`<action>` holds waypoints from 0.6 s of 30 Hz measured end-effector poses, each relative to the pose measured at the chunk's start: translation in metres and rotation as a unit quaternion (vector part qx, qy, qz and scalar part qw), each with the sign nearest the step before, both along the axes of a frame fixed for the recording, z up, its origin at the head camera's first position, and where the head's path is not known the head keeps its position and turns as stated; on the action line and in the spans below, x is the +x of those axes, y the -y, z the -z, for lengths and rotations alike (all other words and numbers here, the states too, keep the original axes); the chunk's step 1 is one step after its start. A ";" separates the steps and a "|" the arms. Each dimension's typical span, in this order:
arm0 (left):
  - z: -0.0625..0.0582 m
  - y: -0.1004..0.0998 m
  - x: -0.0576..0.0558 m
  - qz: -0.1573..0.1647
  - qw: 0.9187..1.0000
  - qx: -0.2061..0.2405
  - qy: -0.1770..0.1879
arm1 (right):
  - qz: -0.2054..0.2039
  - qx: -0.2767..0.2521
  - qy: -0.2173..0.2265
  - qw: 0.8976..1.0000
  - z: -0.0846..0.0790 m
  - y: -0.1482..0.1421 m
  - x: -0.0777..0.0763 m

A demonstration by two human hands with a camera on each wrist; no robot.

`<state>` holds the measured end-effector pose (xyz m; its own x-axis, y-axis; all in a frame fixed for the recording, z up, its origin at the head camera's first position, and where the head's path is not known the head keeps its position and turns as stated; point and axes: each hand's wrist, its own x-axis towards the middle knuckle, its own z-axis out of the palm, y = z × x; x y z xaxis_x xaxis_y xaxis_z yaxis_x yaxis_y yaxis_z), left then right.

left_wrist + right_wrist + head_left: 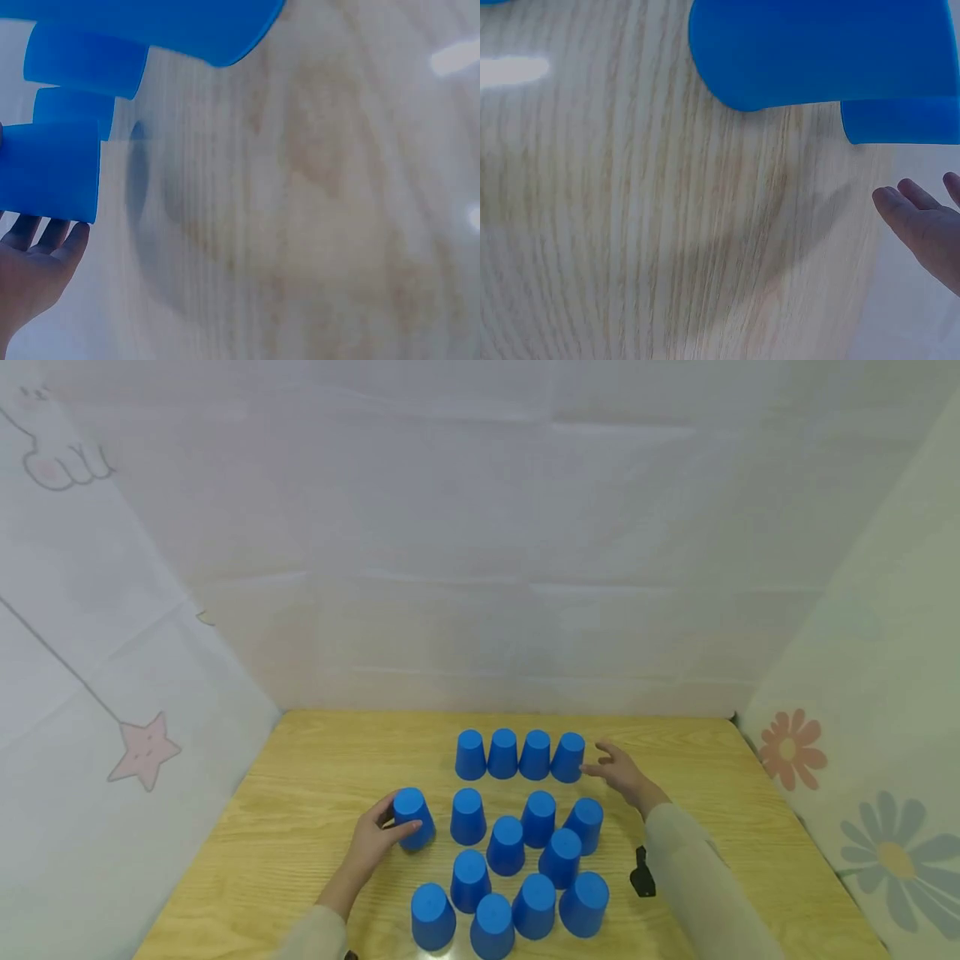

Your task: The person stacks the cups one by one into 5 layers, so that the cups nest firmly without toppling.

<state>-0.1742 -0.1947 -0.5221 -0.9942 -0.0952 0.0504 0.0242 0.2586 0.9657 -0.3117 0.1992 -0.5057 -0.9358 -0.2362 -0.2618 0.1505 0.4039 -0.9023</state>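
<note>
L hand (372,839) grips blue cup (410,810) btwn thumb/fingers — R hand (621,772) loose, nr back-row end cup (568,757)

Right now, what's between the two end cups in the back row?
Two more blue cups stand there, side by side; the head view shows it.

1. Head view: from above, facing forward and down; blue cups (507,846) lower centre.
2. Left wrist view: close over tabletop (315,262), facing left hand (37,274), lower left.
3. Right wrist view: likewise close; right hand (928,231), right edge.
4. Shared, head and left wrist: held cup (49,172).
</note>
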 end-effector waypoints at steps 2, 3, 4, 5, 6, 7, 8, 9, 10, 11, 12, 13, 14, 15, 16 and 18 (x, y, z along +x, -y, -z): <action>-0.002 0.004 -0.007 -0.003 1.000 0.003 -0.002 | 0.000 0.000 -0.003 1.000 0.001 -0.003 0.002; -0.003 0.005 -0.010 -0.004 1.000 0.005 -0.003 | -0.001 0.000 -0.004 1.000 0.002 -0.004 0.003; -0.004 0.006 -0.012 -0.006 1.000 0.005 -0.002 | 0.000 0.000 -0.005 1.000 0.003 -0.005 0.004; -0.005 0.007 -0.015 -0.007 1.000 0.006 -0.004 | 0.001 -0.001 -0.006 1.000 0.003 -0.006 0.006; -0.005 0.007 -0.017 -0.007 1.000 0.006 -0.005 | 0.001 -0.003 -0.007 1.000 0.003 -0.007 0.007; -0.006 0.008 -0.020 -0.009 1.000 0.004 -0.005 | 0.000 -0.005 -0.008 1.000 0.003 -0.008 0.008; -0.007 0.008 -0.022 -0.009 1.000 0.003 -0.007 | -0.001 -0.007 -0.009 1.000 0.003 -0.009 0.010; -0.007 0.008 -0.025 -0.012 1.000 0.003 -0.006 | 0.001 -0.010 -0.009 1.000 0.003 -0.010 0.011; -0.008 0.008 -0.027 -0.011 1.000 0.000 -0.006 | 0.005 -0.012 -0.010 1.000 0.003 -0.011 0.013; -0.008 0.009 -0.030 -0.011 1.000 -0.002 -0.010 | 0.006 -0.015 -0.011 1.000 0.003 -0.012 0.014; -0.008 0.009 -0.033 -0.012 1.000 -0.004 -0.010 | 0.006 -0.017 -0.013 1.000 0.003 -0.013 0.015; -0.009 0.009 -0.037 -0.013 1.000 -0.005 -0.012 | 0.007 -0.019 -0.015 1.000 0.003 -0.014 0.016; -0.009 0.009 -0.040 -0.013 1.000 -0.005 -0.014 | 0.004 -0.021 -0.018 1.000 0.003 -0.016 0.018; -0.010 0.010 -0.043 -0.012 1.000 -0.006 -0.015 | 0.005 -0.026 -0.019 0.999 0.002 -0.017 0.019; -0.010 0.010 -0.046 -0.012 1.000 -0.007 -0.014 | 0.003 -0.029 -0.022 0.999 0.001 -0.018 0.021; -0.012 0.010 -0.052 -0.015 1.000 -0.007 -0.009 | -0.002 -0.035 -0.027 0.999 0.000 -0.021 0.024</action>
<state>-0.2261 -0.2049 -0.5102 -0.9899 -0.1233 0.0705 0.0345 0.2726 0.9615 -0.2874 0.2198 -0.5053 -0.9474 -0.2552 -0.1930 0.0989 0.3401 -0.9352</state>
